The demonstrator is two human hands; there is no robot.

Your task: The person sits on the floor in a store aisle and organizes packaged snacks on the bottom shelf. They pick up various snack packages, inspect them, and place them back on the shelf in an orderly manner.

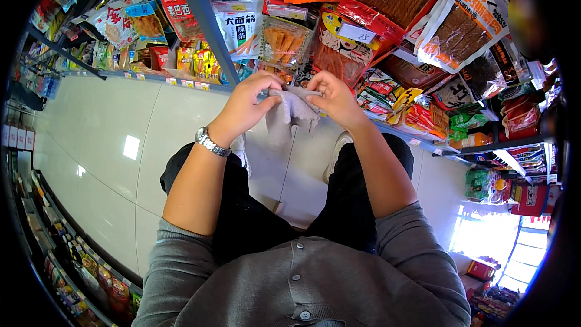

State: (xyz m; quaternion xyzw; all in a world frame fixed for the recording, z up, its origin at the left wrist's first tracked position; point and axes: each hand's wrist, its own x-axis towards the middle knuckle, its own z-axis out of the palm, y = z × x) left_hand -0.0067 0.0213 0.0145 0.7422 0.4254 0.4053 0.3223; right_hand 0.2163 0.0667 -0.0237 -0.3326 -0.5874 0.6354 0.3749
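Between my two hands hangs a grey cloth (287, 116), crumpled at the top with a loose, ragged lower edge. My left hand (257, 98), below a silver wristwatch (212, 142), pinches its left side between thumb and fingers. The right side is gripped by my right hand (333, 98), thumb and forefinger pressed together on the fabric. Both hands are held just in front of the shelf's front edge. Beyond them stand a white snack bag (239, 27) and a clear-fronted pack of orange-brown strips (281, 43).
A grey metal post (209, 24) rises left of my hands. Packed snack shelves (387, 94) curve round ahead and to the right. Another shelf row (85, 260) runs along the lower left. Pale floor tiles (109, 139) lie between them, and a bright window (490, 236) is at lower right.
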